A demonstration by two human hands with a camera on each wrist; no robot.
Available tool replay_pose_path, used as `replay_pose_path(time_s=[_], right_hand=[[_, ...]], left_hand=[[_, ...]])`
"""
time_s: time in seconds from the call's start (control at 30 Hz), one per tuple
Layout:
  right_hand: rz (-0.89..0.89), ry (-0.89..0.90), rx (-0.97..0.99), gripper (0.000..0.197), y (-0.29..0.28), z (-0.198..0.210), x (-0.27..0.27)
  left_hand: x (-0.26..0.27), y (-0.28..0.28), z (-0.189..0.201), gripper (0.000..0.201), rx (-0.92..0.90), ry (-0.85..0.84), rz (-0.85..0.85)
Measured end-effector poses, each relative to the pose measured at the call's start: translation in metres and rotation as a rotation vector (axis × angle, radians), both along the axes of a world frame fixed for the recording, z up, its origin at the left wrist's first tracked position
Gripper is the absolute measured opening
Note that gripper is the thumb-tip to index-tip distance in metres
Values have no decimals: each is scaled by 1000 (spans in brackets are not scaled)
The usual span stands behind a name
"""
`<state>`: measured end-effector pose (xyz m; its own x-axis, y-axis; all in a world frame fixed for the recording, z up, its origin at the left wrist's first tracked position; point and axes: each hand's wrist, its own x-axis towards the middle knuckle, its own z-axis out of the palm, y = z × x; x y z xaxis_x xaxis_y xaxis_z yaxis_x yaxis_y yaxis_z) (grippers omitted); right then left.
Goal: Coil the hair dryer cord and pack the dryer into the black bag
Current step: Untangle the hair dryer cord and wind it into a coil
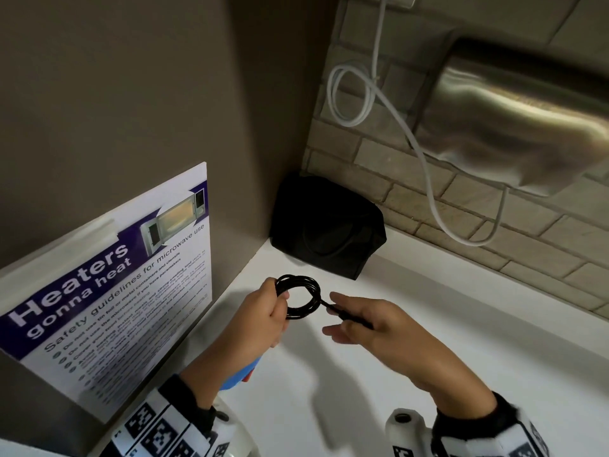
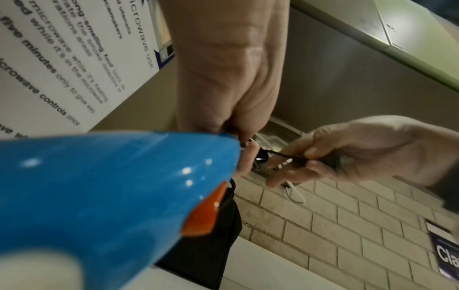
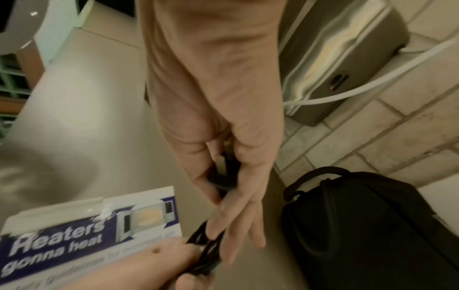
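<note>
The left hand (image 1: 263, 313) grips the black hair dryer cord (image 1: 298, 296), wound into a small round coil, with the glossy blue hair dryer (image 2: 104, 196) beneath its wrist. The right hand (image 1: 372, 328) pinches the cord's plug end (image 3: 222, 172). Behind both, the black fabric bag (image 1: 328, 227) sits in the corner of the white counter (image 1: 461, 324).

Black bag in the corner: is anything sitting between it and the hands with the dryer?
Nothing visible. The counter between the hands and the bag shows only bare white surface. Whether the bag's opening is unzipped cannot be told.
</note>
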<state>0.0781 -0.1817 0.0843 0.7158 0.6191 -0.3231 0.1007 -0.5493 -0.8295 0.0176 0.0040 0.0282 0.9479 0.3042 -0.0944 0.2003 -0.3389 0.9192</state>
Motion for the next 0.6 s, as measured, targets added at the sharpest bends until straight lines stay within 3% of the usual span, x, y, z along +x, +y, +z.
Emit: replay_pose_path(time_s=[0.13, 0.3, 0.4, 0.5, 0.6], right_hand=[[-86, 10, 6, 42, -12, -8, 11], [123, -275, -215, 44, 1, -24, 7], [134, -234, -173, 37, 9, -22, 7], [42, -162, -45, 32, 22, -14, 5], [35, -473, -201, 30, 35, -18, 0]], left_hand=[[-2, 2, 1, 19, -81, -1, -14], [-3, -6, 1, 18, -56, -25, -27], [-2, -8, -2, 13, 62, -29, -51], [-3, -14, -5, 12, 59, -28, -68], [-4, -17, -4, 17, 1, -38, -58]])
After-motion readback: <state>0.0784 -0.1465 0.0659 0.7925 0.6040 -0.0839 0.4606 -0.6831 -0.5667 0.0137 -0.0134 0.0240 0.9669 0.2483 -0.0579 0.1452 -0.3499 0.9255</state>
